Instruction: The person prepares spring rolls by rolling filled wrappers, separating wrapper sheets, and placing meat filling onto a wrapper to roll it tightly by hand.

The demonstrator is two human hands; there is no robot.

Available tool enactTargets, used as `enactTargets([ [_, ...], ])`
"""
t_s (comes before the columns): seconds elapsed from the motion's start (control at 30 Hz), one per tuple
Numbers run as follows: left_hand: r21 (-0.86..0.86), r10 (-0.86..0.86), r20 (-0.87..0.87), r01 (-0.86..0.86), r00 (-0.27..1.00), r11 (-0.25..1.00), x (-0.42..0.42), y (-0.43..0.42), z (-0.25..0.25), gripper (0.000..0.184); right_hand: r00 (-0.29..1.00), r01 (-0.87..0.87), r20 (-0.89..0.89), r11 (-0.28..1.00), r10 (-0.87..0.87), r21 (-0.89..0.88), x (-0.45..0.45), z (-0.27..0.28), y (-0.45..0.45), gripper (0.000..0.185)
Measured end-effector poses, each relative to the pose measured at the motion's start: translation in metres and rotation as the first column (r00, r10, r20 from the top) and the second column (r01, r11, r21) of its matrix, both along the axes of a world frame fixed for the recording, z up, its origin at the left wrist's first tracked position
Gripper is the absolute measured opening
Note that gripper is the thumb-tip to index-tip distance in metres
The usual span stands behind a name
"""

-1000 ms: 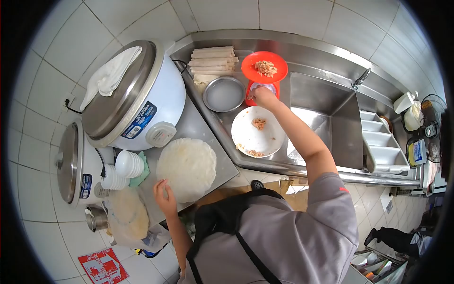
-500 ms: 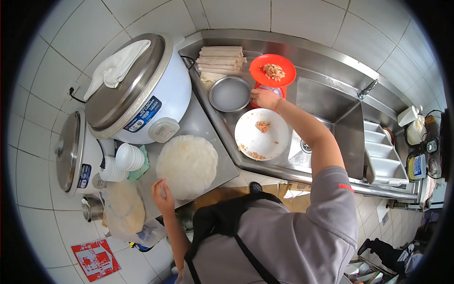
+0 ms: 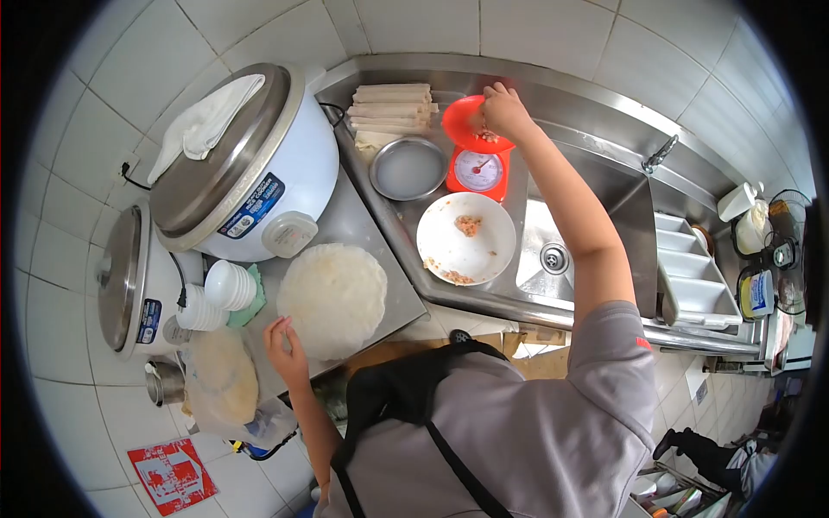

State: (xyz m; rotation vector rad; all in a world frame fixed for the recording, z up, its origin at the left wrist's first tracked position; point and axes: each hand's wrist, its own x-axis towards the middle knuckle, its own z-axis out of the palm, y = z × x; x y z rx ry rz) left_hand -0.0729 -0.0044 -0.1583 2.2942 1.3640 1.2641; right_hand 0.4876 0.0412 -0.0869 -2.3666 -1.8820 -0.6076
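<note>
My right hand [image 3: 504,114] is over the red plate [image 3: 460,116] on top of the red kitchen scale [image 3: 479,173], its fingers curled round a lump of meat filling [image 3: 489,135], partly hidden under them. Near it is a white bowl [image 3: 482,261] with bits of filling inside. My left hand [image 3: 287,350] holds nothing, fingers loosely bent and apart, at the near left edge of a stack of round thin wrappers [image 3: 332,298]. Rolled pieces [image 3: 393,108] lie piled behind a round metal pan of cloudy liquid [image 3: 408,170].
A large rice cooker [image 3: 298,181] with a cloth on its lid stands at the left, a second cooker [image 3: 121,276] beyond it. Stacked white cups [image 3: 229,287] sit beside the wrappers. Right of the scale are a sink [image 3: 596,207] and a divided white tray [image 3: 695,276].
My right hand has moved from the scale's front up and back onto the filling on its plate, uncovering the dial. My left hand stays by the wrappers.
</note>
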Motion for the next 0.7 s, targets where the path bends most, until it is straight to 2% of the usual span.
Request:
enactTargets([
  [0.1, -0.007, -0.009, 0.005, 0.009, 1.0, 1.0, 0.003, -0.001, 0.0, 0.014, 0.993, -0.008, 0.115, 0.998, 0.001, 0.061, 0.013, -0.002, 0.001, 0.009],
  [0.2, -0.009, -0.023, 0.001, 0.023, 1.0, 1.0, 0.003, 0.002, -0.002, 0.015, 0.994, -0.023, 0.113, 0.994, 0.011, 0.103, 0.018, -0.002, -0.002, 0.01],
  [0.3, -0.004, -0.03, 0.003, 0.03, 1.0, 1.0, 0.004, 0.004, -0.001, 0.015, 0.999, 0.015, -0.046, 0.999, -0.014, 0.028, 0.017, 0.011, -0.011, 0.025],
  [0.4, -0.001, -0.026, -0.003, 0.026, 1.0, 1.0, 0.008, 0.003, 0.003, 0.014, 0.903, 0.055, -0.423, 0.957, 0.073, 0.284, 0.01, 0.03, -0.025, 0.028],
  [0.5, 0.015, -0.027, -0.022, 0.028, 0.999, 1.0, 0.01, 0.005, 0.006, 0.014, 0.839, 0.057, -0.504, 0.887, 0.206, 0.459, 0.0, 0.043, -0.04, 0.028],
  [0.6, 0.022, -0.035, -0.017, 0.035, 0.999, 0.999, 0.011, 0.008, 0.006, 0.015, 0.772, 0.011, -0.56, 0.873, 0.302, 0.487, -0.014, 0.052, -0.056, 0.023],
  [0.7, 0.023, -0.027, -0.02, 0.027, 0.999, 0.999, 0.01, 0.009, 0.005, 0.015, 0.601, -0.175, -0.696, 0.914, 0.393, 0.366, -0.027, 0.016, -0.057, 0.019],
])
